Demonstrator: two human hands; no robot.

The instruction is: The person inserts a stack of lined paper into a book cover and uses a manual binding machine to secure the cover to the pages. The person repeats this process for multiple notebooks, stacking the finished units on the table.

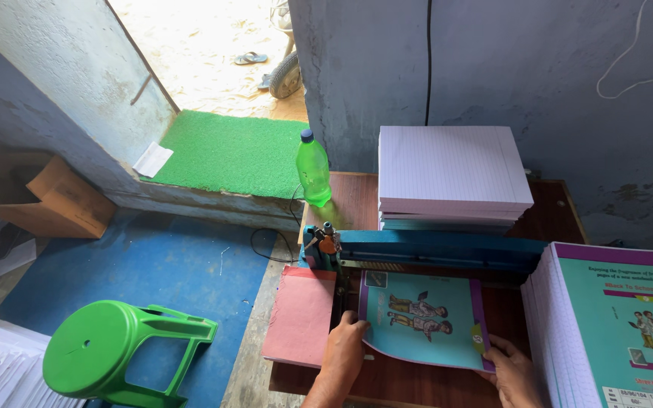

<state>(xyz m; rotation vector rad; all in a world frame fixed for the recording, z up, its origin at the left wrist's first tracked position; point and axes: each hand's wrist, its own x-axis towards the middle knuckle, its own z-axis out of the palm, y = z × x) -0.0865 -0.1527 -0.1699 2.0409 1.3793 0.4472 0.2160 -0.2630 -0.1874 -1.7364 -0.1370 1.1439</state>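
Lying between both hands (345, 344): notebook (423, 319)

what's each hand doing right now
left hand: closed on the left edge of the teal notebook.
right hand: gripping the notebook's lower right corner.

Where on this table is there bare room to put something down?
Bare wood shows beside the green bottle, left of the ruled paper stack, and along the near edge between the left hand and right hand. The middle is crowded by the blue machine, the notebook and the right-hand notebook pile.
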